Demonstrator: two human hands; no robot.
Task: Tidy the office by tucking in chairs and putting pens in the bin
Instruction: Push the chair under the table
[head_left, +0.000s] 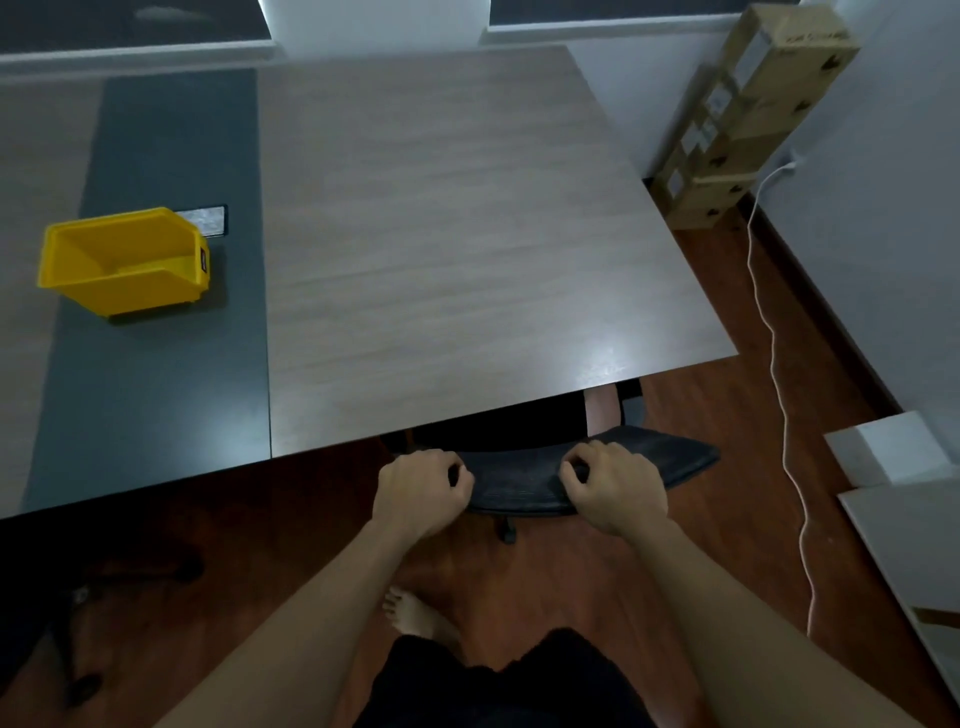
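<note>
Black mesh is under both your palms: the top edge of the chair (524, 480) backrest. Your left hand (422, 491) curls its fingers over the left end of that edge, and your right hand (613, 488) does the same near the middle, so both are grasping the chair. Its seat is already mostly hidden beneath the near edge of the table (441, 234), with only the backrest and one caster showing over the reddish wood floor (727, 467).

The yellow bin (124, 260) sits far to your left on the dark strip of the table, open side up, and looks to hold nothing. Just behind it lies a dark phone (205, 221), partly covered by the bin's rim.

A white cable (779, 364) trails along the floor on your right, running up toward stacked cardboard boxes (737, 130) in the corner. Your bare foot (413, 613) shows below your arms.
</note>
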